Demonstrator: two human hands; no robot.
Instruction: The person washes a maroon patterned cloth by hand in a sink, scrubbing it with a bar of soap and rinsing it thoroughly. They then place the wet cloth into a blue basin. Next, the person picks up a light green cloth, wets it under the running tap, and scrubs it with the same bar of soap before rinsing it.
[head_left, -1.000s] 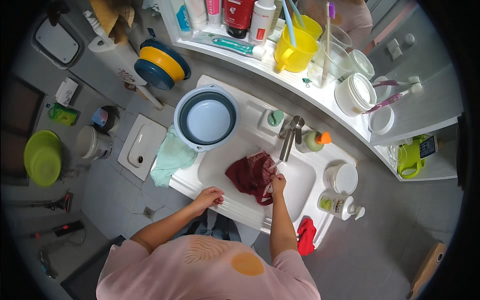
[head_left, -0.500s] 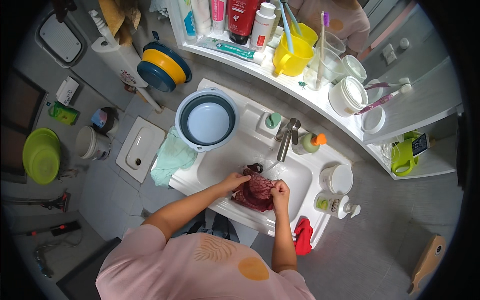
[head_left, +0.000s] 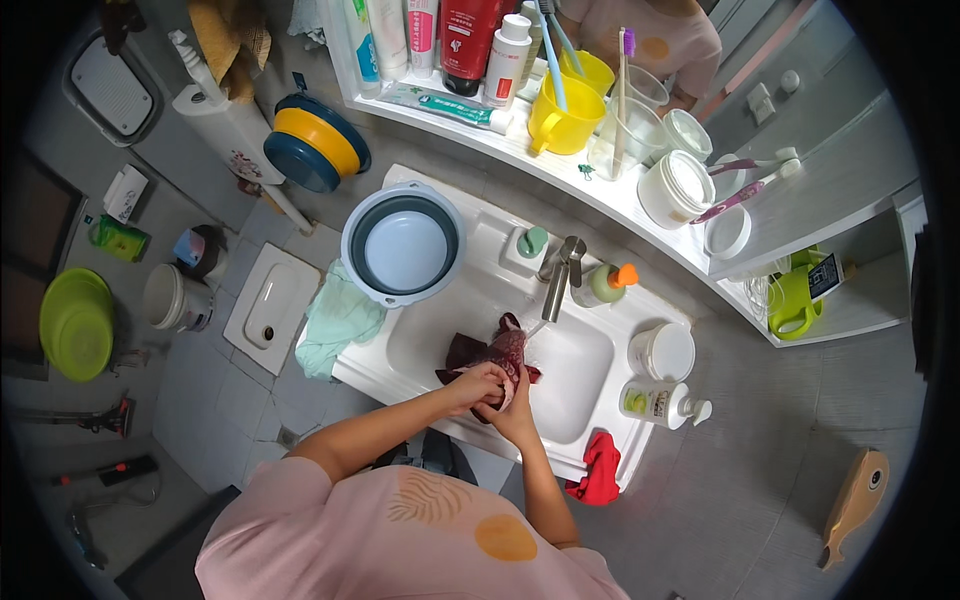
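A dark red, wet-looking lace garment (head_left: 500, 348) is bunched over the white sink (head_left: 583, 385), its folds spreading out beyond my fingers. My left hand (head_left: 478, 386) pinches its near edge with bent fingers. Right beside it, almost touching, my right hand (head_left: 514, 412) grips the same cloth, thumb up along it. From the metal faucet (head_left: 562, 285) a thin stream of water runs down by the garment's far end. Part of the cloth is hidden behind my hands.
A blue-grey collapsible basin (head_left: 405, 245) rests on the sink's left corner, above a mint green cloth (head_left: 340, 318). On the right rim stand a soap bottle (head_left: 605, 285), a white tub (head_left: 665, 350) and a pump bottle (head_left: 660, 402). A red cloth (head_left: 598, 470) hangs at the front edge.
My hands were apart, spreading the garment between them; now they have come together at its near edge. The cloth has turned and its folds hang differently.
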